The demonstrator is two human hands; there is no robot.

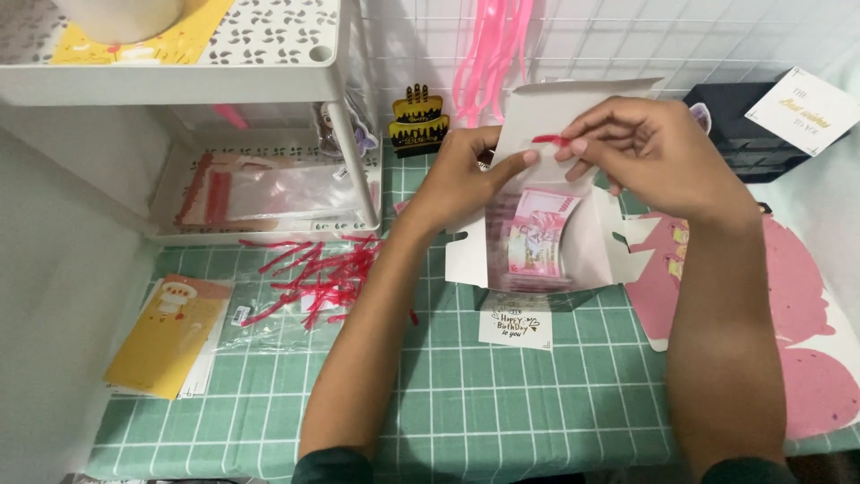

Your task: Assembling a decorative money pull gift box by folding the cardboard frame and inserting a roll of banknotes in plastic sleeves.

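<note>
Head view: left hand (461,179) and right hand (649,148) both pinch a thin red twist tie (548,140) at the neck of a clear plastic bag of pink banknotes (537,235), held above the green checked tabletop (502,394). Twisting the tie tight seems underway; finishing needs opposite finger turns.

Both hands meet above an open white box (537,242) on a green grid mat (502,403). Left hand (466,179) and right hand (645,148) pinch a red twist tie (548,139) over a clear bag (537,233) of pink contents. Loose red ties (313,269) lie left, near a white shelf (269,72).
</note>
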